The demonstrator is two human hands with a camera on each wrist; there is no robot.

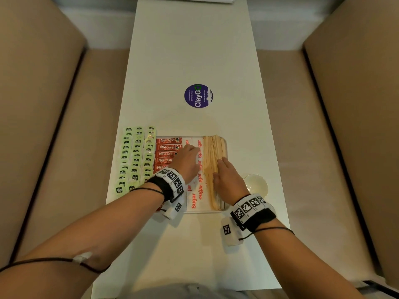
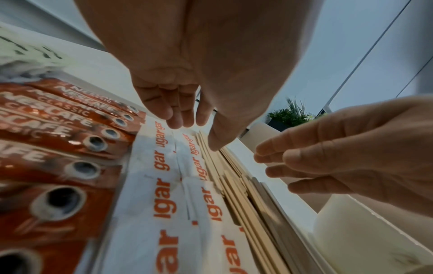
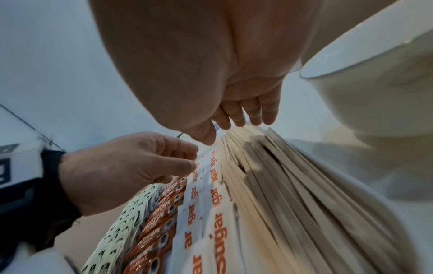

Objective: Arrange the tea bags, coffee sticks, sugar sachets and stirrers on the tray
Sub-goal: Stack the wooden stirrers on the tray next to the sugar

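From the head view, the tray (image 1: 224, 140) lies on the near part of the white table (image 1: 194, 50). It carries three columns: red coffee sticks (image 1: 167, 150) on the left, white sugar sachets (image 1: 195, 195) in the middle, wooden stirrers (image 1: 212, 147) on the right. The green tea bags (image 1: 136, 156) lie in rows at the left of the coffee sticks; whether they are on the tray or on the table beside it, I cannot tell. The left hand (image 1: 186, 161) is over the sugar column and the right hand (image 1: 225, 180) lies flat on the stirrers. A small bowl (image 1: 255, 184) stands just right of the tray, and a round purple sticker (image 1: 198, 96) is farther away.

In the left wrist view, the left hand's fingers (image 2: 174, 118) hang loosely bent, slightly apart, just above the sugar sachets (image 2: 161, 163); they hold nothing.

In the right wrist view, the right hand's fingers (image 3: 254, 115) are almost straight and close together, the tips touching the stirrers (image 3: 269, 176). Nothing is gripped.

The step in hand looks like the final straightening. To do it well, I think the right hand should push the stirrers sideways with flat fingers, gently, so the bundle stays parallel and does not ride over the tray edge. The left hand can press the sachets lightly, so that they do not slide under the stirrers.
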